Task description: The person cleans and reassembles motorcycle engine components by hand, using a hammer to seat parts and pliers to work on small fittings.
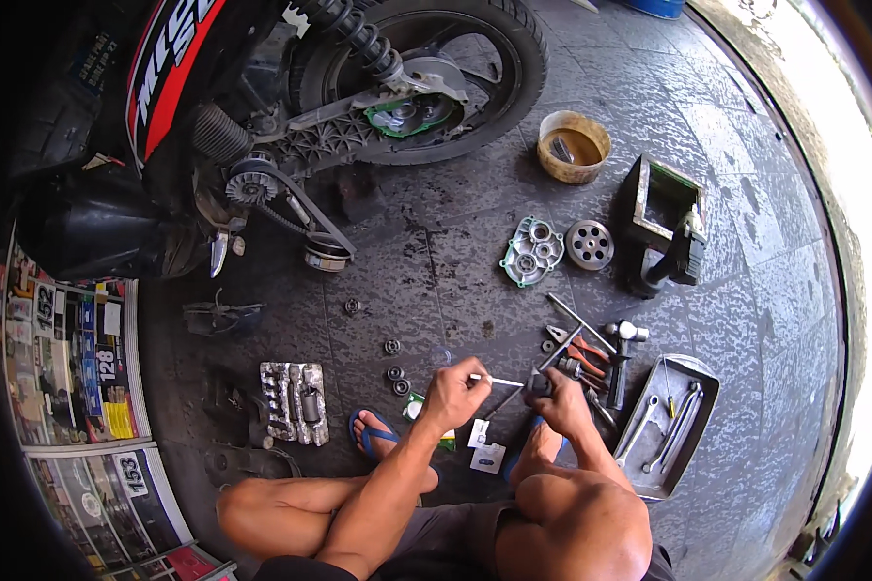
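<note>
On stained grey paving slabs (436,281), the left hand (452,387) pinches a thin white stick (499,382); the right hand (557,392) grips a small dark metal part (540,384).

Daylight pours in from the right, so that edge is totally blown out white. The paved floor (475,281) is evenly lit, with soft shadows. The left side under the motorbike (165,116) goes murky dark. Heavy fisheye bending and black vignette around the rim; the centre's decently sharp.
</note>
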The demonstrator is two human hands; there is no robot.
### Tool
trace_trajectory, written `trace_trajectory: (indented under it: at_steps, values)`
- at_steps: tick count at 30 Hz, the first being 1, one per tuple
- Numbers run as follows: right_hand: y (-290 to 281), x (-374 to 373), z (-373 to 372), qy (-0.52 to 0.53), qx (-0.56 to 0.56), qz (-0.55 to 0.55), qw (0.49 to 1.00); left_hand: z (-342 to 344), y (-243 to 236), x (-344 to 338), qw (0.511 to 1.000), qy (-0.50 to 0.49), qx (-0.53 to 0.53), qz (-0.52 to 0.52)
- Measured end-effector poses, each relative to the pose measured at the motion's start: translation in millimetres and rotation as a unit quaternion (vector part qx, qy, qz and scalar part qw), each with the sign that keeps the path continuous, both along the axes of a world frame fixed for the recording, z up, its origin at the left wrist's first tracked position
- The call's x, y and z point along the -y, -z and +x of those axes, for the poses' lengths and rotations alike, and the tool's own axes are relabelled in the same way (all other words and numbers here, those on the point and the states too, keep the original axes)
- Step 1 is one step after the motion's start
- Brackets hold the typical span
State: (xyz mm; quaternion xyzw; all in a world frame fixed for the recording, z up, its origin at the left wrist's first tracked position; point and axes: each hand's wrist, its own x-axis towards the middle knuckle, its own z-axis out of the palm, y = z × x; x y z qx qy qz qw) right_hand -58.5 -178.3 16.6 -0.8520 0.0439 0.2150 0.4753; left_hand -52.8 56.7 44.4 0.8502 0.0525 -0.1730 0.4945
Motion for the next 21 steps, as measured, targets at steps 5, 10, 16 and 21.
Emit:
trace_trajectory:
  at_steps: [5, 10, 16, 21]
  values:
    - [-22.2, 20.6, 13.4, -0.064, 0.012, 0.031, 0.997, 0.6, -8.6, -5.2, 0.980, 0.197, 0.025, 0.025]
    - [-32.6, 51.8, 35.0, 0.053, -0.325, 0.352, 0.876, -7.9, -12.1, 15.3, 0.979, 0.119, 0.163, 0.000]
    - [-8.0, 8.3, 12.7, 0.366, -0.194, 0.512, 0.752, -20.3, -10.9, 62.2, 0.974, -0.065, 0.197, 0.089]
    - [2.7, -17.9, 12.1, 0.265, -0.150, 0.406, 0.862, -31.2, -4.6, 88.3, 0.972, -0.012, 0.181, 0.147]
